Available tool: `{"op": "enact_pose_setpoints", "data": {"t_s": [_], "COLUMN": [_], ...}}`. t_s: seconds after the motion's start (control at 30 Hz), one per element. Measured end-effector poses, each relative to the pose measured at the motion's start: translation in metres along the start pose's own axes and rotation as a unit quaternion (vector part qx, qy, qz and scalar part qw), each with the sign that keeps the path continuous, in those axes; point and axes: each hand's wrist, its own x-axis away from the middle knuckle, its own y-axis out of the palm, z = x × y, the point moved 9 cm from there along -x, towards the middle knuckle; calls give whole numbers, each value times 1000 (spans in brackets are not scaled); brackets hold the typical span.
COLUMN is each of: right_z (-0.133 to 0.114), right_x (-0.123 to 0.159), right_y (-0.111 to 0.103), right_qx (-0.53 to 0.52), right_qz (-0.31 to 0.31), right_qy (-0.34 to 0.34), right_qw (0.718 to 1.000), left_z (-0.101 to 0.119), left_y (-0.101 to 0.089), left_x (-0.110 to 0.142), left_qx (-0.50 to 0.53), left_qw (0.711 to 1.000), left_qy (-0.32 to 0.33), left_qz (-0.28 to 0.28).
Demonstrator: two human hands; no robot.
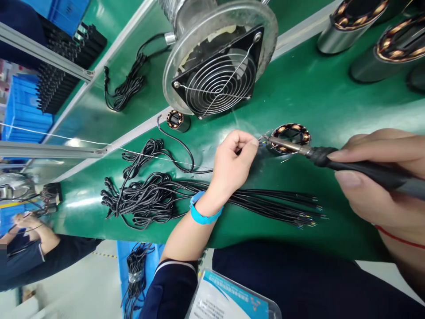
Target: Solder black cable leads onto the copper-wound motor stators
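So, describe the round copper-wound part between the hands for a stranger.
Over the green tabletop, find the square black fan. Lower right of it sits the round copper-wound part, the only one with a black-handled soldering iron over it.

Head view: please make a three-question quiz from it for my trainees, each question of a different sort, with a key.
1. Which hand holds the iron, whose tip is near a stator?
2. True or false: the blue band is on the left wrist.
3. What passes beneath that wrist?
A. Scissors
B. Cables
C. A ruler

Key:
1. The right hand.
2. True.
3. B.
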Motion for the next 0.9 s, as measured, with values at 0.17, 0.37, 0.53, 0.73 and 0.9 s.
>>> {"op": "enact_pose_setpoints", "data": {"t_s": [0.17, 0.37, 0.53, 0.73, 0.9], "right_z": [-3, -6, -7, -23, -20], "right_x": [-2, -3, -5, -5, 0], "right_y": [1, -3, 1, 3, 6], "right_qx": [6, 11, 46, 130, 174], "right_qz": [-11, 20, 6, 53, 78], "right_qy": [-8, -19, -62, -105, -92], "right_qw": [1000, 1000, 997, 985, 977], "left_z": [1, 2, 2, 1, 2], "left_y": [0, 1, 1, 1, 0], "left_x": [-1, -1, 0, -1, -1], "left_qx": [4, 21, 7, 8, 1], "left_qw": [1000, 1000, 1000, 1000, 1000], "left_qy": [6, 2, -1, 5, 14], "left_qz": [3, -1, -1, -3, -3]}}
